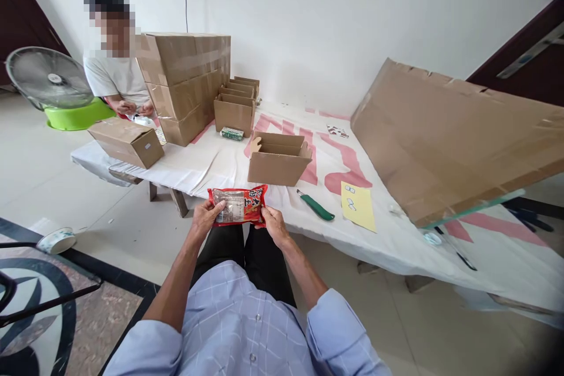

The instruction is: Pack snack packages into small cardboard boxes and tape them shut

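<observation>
A red food packet (238, 207) with a see-through window and dark lettering is held level above my lap. My left hand (205, 216) grips its left end, thumb on top. The right end is pinched by my right hand (273, 225); the fingers of both hands are partly hidden beneath the packet. Just beyond, on the table, stands an open cardboard box (278, 165) with its top flaps up. To the right of my right hand lie a green utility knife (316, 205) and a yellow sheet (358, 207) with small stickers on it.
Stacked sealed cartons (185, 82) rise at the left, with several open boxes (233, 111) beside them and a small green box (231, 133) in front. A single carton (127, 141) lies near a seated person (121, 79). A large cardboard panel (458, 141) leans on the right.
</observation>
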Tool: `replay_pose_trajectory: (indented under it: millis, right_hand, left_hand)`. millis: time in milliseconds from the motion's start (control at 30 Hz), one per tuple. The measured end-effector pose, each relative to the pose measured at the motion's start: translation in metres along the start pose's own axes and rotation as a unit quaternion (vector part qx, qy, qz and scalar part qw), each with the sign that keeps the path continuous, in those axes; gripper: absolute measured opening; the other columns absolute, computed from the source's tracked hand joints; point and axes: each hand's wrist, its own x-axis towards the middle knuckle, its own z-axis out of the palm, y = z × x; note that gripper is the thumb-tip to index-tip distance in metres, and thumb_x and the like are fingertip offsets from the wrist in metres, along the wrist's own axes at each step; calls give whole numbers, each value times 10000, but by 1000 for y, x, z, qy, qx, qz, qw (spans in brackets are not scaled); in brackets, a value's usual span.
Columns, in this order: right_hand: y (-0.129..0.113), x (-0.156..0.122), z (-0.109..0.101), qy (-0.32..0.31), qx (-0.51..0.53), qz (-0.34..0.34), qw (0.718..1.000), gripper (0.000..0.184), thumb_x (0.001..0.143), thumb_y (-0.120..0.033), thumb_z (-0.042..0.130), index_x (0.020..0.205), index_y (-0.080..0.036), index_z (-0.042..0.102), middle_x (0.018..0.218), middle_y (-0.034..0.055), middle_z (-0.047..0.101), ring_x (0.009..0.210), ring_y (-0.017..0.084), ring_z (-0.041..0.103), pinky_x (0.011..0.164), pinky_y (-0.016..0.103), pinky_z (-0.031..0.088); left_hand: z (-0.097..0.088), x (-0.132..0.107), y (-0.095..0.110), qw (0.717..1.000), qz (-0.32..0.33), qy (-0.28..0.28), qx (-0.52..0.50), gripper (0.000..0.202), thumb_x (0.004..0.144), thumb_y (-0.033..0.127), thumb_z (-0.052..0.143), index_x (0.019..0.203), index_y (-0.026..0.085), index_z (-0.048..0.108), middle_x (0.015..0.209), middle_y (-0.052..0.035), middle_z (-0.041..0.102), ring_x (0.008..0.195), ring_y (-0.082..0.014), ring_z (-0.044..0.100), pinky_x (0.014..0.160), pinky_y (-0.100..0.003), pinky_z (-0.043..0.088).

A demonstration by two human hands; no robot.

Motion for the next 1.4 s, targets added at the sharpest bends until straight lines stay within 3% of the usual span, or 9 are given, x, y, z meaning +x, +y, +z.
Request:
replay_pose_trajectory:
  millis: [167, 333, 500, 700, 967, 1100, 1200, 1300, 1400]
  right_hand:
    - [21, -6, 7, 15, 3, 18, 1000, 500, 841, -711, 718, 862, -212, 730, 780, 54, 775, 733, 278, 772, 638, 422, 696]
    - [11, -3, 11, 27, 2, -14, 1000, 574, 826, -787, 692, 832, -213, 699, 772, 51, 753, 824, 275, 739, 729, 390, 657]
    - [-44, 16, 10, 22, -6, -98, 995, 515, 859, -745, 720, 794, -236, 680, 814, 34, 739, 891, 265, 692, 844, 375, 618]
    - [-125, 27, 7, 1, -40, -229, 973, 517, 957, -739, 645, 943, -238, 769, 976, 57, 789, 972, 287, 702, 890, 381, 597]
    - [-162, 26, 3, 0, -14, -263, 965, 573, 913, -793, 706, 1022, -239, 804, 1064, 81, 812, 1033, 332, 738, 954, 450, 622]
    - [-160, 22, 1, 9, -16, -264, 964, 574, 941, -790, 679, 1041, -240, 809, 1062, 85, 810, 1060, 334, 734, 938, 441, 631]
    - [-143, 19, 0, 2, -27, -253, 967, 550, 957, -757, 673, 1080, -237, 805, 1084, 74, 818, 1099, 322, 732, 970, 428, 628]
    - [-107, 16, -1, -16, -34, -213, 976, 511, 891, -681, 773, 1124, -226, 789, 1104, 68, 828, 1069, 303, 748, 972, 420, 630]
    - [-61, 10, 2, -14, -32, -151, 988, 459, 846, -641, 805, 1008, -214, 763, 976, 68, 819, 927, 287, 757, 900, 428, 643]
  left_hand:
    - [-7, -6, -16, 999, -32, 14, 3, 821, 387, 685, 1076, 938, 117, 855, 813, -86, 839, 727, -254, 798, 760, -380, 672]
    - [-9, -4, -8, 1000, -26, 14, -1, 848, 375, 689, 1075, 951, 108, 850, 839, -94, 846, 745, -256, 801, 772, -382, 674]
    - [1, 16, 35, 998, 55, 0, -9, 791, 483, 648, 1074, 1035, 126, 853, 916, -74, 862, 808, -236, 804, 807, -352, 673]
    - [24, 34, 102, 985, 167, -34, -18, 743, 573, 627, 1051, 1085, 128, 850, 938, -90, 864, 856, -291, 824, 818, -411, 693]
    - [44, 35, 139, 976, 198, -78, -36, 729, 562, 613, 1062, 1074, 144, 838, 898, -72, 859, 814, -273, 823, 771, -388, 701]
    - [42, 31, 140, 973, 209, -91, -28, 715, 599, 610, 1053, 1109, 160, 833, 951, -78, 868, 890, -288, 834, 805, -385, 702]
    - [36, 31, 126, 978, 188, -91, -24, 721, 599, 607, 1055, 1119, 160, 832, 968, -85, 872, 906, -296, 833, 818, -390, 696]
    - [27, 33, 97, 985, 144, -91, 2, 724, 583, 625, 1054, 1080, 147, 835, 966, -95, 872, 889, -283, 824, 853, -390, 680]
    - [13, 31, 63, 986, 97, -127, 52, 686, 580, 613, 1057, 1027, 142, 837, 996, -112, 871, 930, -284, 820, 919, -401, 664]
